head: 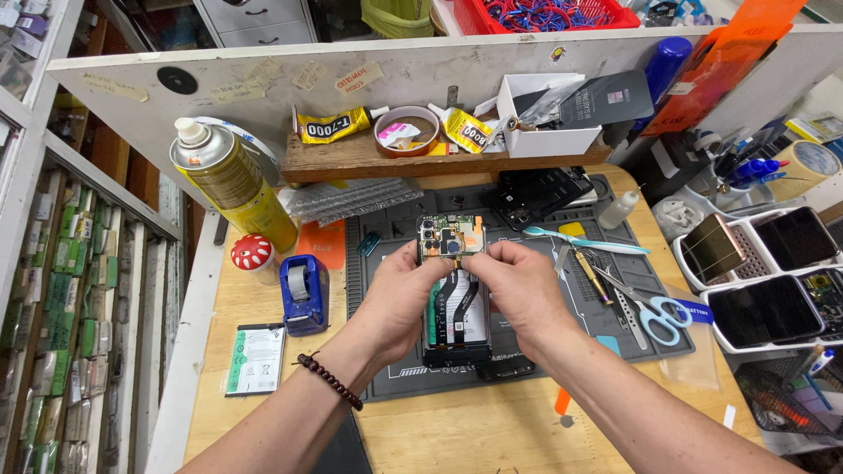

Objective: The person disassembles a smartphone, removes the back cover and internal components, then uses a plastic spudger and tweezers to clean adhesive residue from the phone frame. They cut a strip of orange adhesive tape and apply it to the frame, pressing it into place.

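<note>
Mat point(386, 369) bare left of phone point(455, 307); scissors point(654, 314), tweezers point(584, 240) crowd right.

Yellow spray can point(230, 180), blue tape dispenser point(304, 294), scissors point(652, 313), mushroom-shaped red cap point(252, 254), glue tubes point(332, 125) on wooden shelf point(351, 161)

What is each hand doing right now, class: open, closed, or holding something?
Left hand: closed, fingers gripping the left edge of the opened smartphone.
Right hand: closed, fingers pinching the smartphone's upper right, near the circuit board.

Opened phone's point(457, 303) middle and sides behind both hands
</note>
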